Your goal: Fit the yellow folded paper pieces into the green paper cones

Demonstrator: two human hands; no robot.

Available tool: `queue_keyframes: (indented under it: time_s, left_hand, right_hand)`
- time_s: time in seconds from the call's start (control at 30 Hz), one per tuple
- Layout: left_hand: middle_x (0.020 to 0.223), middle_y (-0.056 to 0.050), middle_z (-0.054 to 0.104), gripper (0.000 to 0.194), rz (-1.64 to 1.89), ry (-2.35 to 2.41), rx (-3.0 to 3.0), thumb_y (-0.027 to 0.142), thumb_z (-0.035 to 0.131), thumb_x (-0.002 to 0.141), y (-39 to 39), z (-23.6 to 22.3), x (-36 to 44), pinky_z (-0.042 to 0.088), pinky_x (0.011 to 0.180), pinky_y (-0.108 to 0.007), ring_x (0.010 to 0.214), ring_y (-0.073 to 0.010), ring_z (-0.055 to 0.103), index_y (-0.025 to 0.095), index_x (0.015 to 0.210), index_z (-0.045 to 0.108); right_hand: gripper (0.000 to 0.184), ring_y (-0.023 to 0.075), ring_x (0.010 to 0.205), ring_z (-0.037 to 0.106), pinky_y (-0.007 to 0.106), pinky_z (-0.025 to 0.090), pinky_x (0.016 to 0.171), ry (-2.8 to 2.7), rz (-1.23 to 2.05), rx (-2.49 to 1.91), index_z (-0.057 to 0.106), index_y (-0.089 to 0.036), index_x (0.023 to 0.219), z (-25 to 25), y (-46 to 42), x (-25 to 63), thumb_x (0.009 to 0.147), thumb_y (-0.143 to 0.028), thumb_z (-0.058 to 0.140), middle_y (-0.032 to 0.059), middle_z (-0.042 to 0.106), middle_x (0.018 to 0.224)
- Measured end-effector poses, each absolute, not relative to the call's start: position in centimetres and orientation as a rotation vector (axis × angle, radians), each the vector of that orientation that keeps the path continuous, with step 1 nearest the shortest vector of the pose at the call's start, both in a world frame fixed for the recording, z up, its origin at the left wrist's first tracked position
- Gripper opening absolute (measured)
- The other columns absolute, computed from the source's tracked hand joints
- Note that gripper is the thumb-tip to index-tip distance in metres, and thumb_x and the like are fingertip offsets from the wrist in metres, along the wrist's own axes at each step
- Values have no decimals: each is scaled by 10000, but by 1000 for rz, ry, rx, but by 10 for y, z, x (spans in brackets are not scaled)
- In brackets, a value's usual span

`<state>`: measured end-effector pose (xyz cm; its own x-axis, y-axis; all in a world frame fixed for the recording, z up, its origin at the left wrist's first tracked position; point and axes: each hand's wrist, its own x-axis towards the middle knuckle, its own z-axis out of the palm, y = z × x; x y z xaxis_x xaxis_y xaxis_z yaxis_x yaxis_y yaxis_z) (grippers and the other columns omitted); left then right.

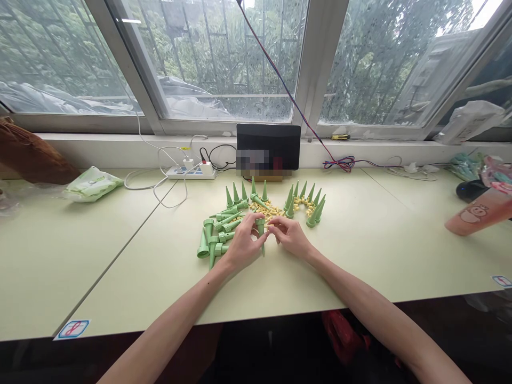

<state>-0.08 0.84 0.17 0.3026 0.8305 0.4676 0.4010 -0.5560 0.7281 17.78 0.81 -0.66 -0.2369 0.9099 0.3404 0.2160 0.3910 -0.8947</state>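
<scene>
My left hand (pixel 248 241) is closed around a green plant watering spike (pixel 261 229), its cap end up and its point down toward the table. Close beside it, my right hand (pixel 291 234) has its thumb and fingertips pinched together near the spike's upper end; whatever lies between them is too small to make out. Behind both hands is a pile of small yellow pieces (pixel 269 209). Several green spikes (pixel 226 217) lie loosely to the left. Others stand points up at the back and in a curved group (pixel 316 205) on the right, with yellow pieces among them.
A dark screen (pixel 268 146) stands at the back, beside a power strip (pixel 192 172) with looping white cables. A green-and-white packet (pixel 94 185) lies left. At far right a pink drink cup (pixel 478 210) leans. A box cutter (pixel 340 137) rests on the sill.
</scene>
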Motion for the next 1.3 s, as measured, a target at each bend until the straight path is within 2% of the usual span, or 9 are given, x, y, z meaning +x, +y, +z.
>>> queue_keyframes:
  time_s: [0.43,0.5,0.63,0.7,0.8,0.97,1.23,1.3]
  left_hand:
    - [1066,-42,556,285,1158,1079,2111,231,634,858,7,3,-1,576,663,-263,729,-104,561,223,1134,563]
    - [1057,-40,555,281,1159,1082,2106,233,633,861,8,3,-1,575,662,-264,725,-104,562,222,1133,563]
    - [1099,-51,572,296,1184,1112,2104,241,641,862,11,0,-2,577,693,-272,777,-118,584,217,1144,555]
    - [1126,-57,579,303,1200,1128,2095,245,646,861,12,-1,-2,579,706,-276,816,-129,600,215,1147,552]
    - [1126,-56,582,303,1201,1127,2092,251,651,859,12,-1,-3,579,713,-277,840,-136,607,214,1144,556]
    - [1088,-45,573,295,1174,1122,2115,239,656,853,10,1,-2,578,720,-279,798,-122,596,211,1132,566]
    - [1049,-31,558,280,1152,1114,2115,218,648,853,8,3,-1,575,695,-270,729,-99,568,213,1123,575]
    - [1042,-30,558,278,1155,1120,2113,219,649,852,8,3,-1,574,694,-271,728,-100,567,212,1120,575]
  right_hand:
    - [405,124,504,490,255,414,502,-1730,847,-1068,623,-183,728,-4,8,178,952,-501,509,-4,552,585]
    - [368,120,505,495,254,414,498,-1715,855,-1065,640,-180,780,-6,8,178,954,-480,518,4,582,628]
    - [294,112,516,522,254,437,495,-1673,894,-1030,645,-178,1017,-8,9,179,920,-450,590,27,648,790]
    - [297,106,510,521,254,440,490,-1678,896,-1015,636,-176,1041,-9,9,179,906,-440,612,33,646,833]
    - [275,107,513,520,255,439,489,-1689,889,-1001,639,-173,991,-9,9,178,904,-432,610,35,641,827]
    - [255,120,525,518,253,437,515,-1704,884,-1002,642,-178,902,-9,9,178,932,-420,568,13,617,701]
    - [388,119,497,479,256,400,514,-1741,832,-1059,597,-178,697,-7,8,178,963,-445,507,-7,543,563]
    - [395,118,498,486,256,403,508,-1730,836,-1066,602,-177,707,-8,9,178,964,-461,502,2,567,587]
